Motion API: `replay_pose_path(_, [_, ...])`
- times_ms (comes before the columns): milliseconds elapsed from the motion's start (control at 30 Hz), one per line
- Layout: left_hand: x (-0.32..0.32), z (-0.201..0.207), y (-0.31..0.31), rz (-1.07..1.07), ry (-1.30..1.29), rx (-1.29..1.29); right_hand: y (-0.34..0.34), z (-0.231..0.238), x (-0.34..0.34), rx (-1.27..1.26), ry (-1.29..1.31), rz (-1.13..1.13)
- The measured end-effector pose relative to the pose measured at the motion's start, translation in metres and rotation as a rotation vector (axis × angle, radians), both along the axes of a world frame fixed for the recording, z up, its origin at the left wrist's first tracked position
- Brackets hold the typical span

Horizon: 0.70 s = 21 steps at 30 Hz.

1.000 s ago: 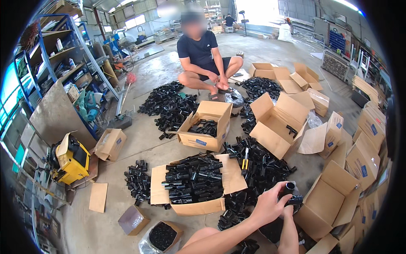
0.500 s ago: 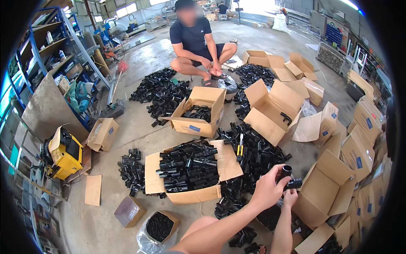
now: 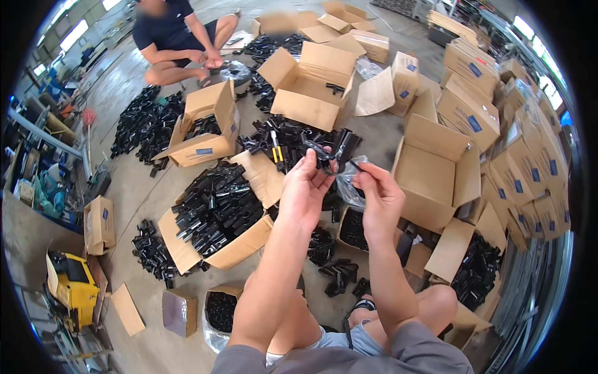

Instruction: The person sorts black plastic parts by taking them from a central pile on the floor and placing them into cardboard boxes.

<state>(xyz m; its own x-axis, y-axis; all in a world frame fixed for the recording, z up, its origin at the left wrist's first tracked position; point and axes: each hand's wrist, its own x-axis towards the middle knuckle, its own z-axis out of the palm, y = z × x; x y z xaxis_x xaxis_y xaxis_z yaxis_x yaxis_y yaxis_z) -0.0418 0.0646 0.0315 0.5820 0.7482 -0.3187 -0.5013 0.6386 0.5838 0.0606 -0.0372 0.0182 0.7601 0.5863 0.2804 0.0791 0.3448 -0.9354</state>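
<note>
My left hand point(image 3: 304, 194) is closed round the lower side of a black tube fitting point(image 3: 344, 149), raised over the piles. The fitting has short tubes set at an angle to each other. Just right of it, my right hand point(image 3: 380, 202) pinches a small thin dark piece point(image 3: 355, 166) between thumb and fingertips, close to the fitting. Whether the piece touches the fitting I cannot tell. Under my hands lie a clear plastic bag point(image 3: 350, 187) and a small box of little black parts point(image 3: 353, 232).
An open carton packed with black fittings point(image 3: 215, 212) stands left of my arms. Another open carton point(image 3: 430, 168) is at right, before stacked cartons point(image 3: 529, 149). Loose fittings point(image 3: 146, 128) lie heaped on the floor. A person point(image 3: 180, 47) sits far left. A yellow-handled tool point(image 3: 276, 148) rests on fittings.
My view has swung right and down. Both hands have come in front of me; the right hand has risen from the small box and now pinches a thin piece beside the fitting.
</note>
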Motion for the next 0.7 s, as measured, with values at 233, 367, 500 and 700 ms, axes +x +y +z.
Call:
replay_pose_path(233, [0.008, 0.012, -0.020, -0.006, -0.026, 0.090, -0.014, 0.011, 0.004, 0.020, 0.036, -0.044])
replay_pose_path(367, [0.002, 0.022, -0.028, -0.007, -0.009, 0.196, -0.019, 0.006, 0.007, 0.073, 0.093, 0.006])
replay_pose_path(500, [0.001, 0.017, -0.030, -0.009, -0.007, 0.270, -0.015, 0.006, -0.003, 0.093, 0.213, -0.020])
replay_pose_path(700, [0.003, 0.022, -0.044, 0.047, 0.030, 0.488, -0.026, 0.004, -0.005, 0.225, 0.407, 0.062])
